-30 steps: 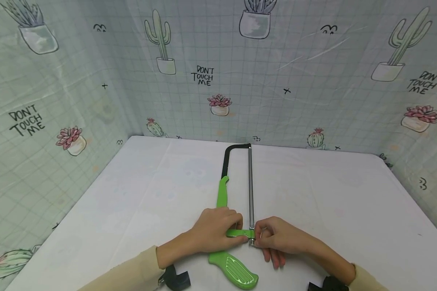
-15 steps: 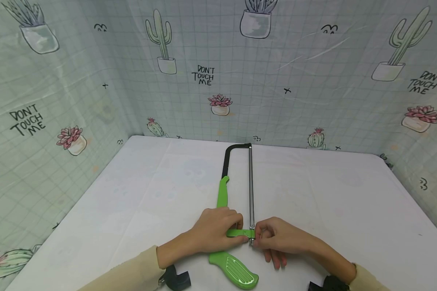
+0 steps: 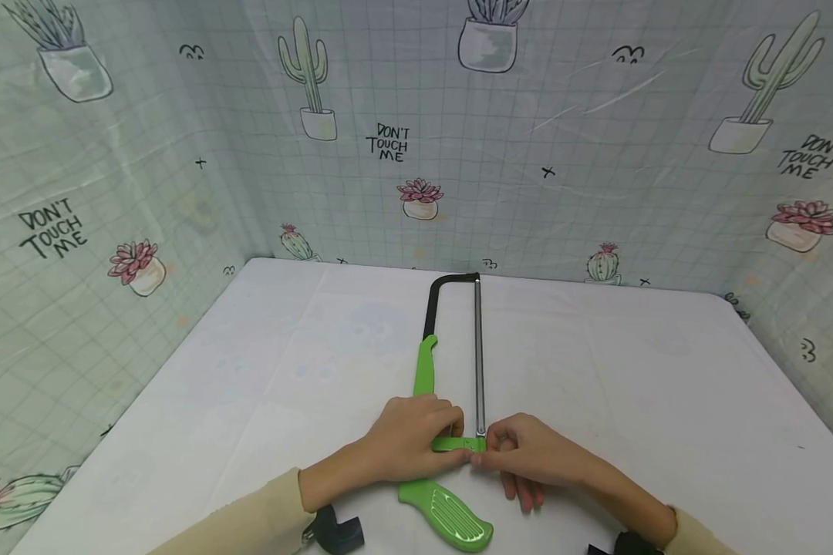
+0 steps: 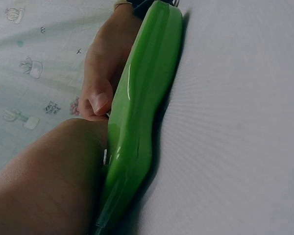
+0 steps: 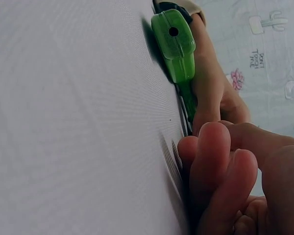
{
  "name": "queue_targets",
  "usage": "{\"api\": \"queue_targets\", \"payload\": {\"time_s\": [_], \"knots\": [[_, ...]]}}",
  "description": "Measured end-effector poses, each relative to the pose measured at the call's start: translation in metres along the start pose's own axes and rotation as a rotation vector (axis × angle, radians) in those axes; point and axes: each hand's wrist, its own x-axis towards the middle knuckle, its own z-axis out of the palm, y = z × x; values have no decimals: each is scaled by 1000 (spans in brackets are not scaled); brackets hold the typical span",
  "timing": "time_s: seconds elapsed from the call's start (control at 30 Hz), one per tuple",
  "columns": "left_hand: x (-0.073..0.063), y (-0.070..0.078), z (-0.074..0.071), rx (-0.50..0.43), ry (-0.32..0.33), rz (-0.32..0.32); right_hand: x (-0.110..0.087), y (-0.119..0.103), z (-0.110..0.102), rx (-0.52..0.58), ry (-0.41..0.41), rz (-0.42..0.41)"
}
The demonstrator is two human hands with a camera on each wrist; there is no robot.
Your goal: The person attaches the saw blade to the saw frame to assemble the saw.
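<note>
A hacksaw (image 3: 425, 368) with a green and black frame lies flat on the white table, its ribbed handle (image 3: 456, 518) towards me. The grey blade (image 3: 478, 354) runs along its right side. My left hand (image 3: 411, 438) is over the frame's lower part, holding it, with the thumb along the short green crosspiece (image 3: 458, 445). At the crosspiece's right end, the thumb and index finger of my right hand (image 3: 537, 453) pinch the small metal tension screw, now hidden behind them. In the right wrist view the other fingers (image 5: 213, 156) are half curled beside the table surface.
The white tabletop (image 3: 632, 370) stretches around the saw on both sides. A cactus-print curtain (image 3: 548, 223) hangs behind and to the sides. Dark wrist straps (image 3: 338, 532) sit under both forearms close to the table.
My right thumb has shifted slightly left, covering the screw end that showed before. The left hand and the hacksaw stay where they were.
</note>
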Motion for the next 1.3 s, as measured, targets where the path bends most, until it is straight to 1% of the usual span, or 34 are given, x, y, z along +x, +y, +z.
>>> {"api": "queue_targets", "payload": {"time_s": [0.33,0.5,0.73,0.97,1.3], "knots": [[1,-1,1,5,-8,3,1,1,0,-26,14,1],[3,-1,-1,5,-18,-1,0,0,-1,-30,17,-3],[3,1,-4,0,-25,-8,-1,-2,-1,-21,20,14],[2,1,-2,-14,-32,-8,-1,-2,1,-26,14,18],[1,0,-2,-8,-16,4,0,1,0,-23,18,7]]}}
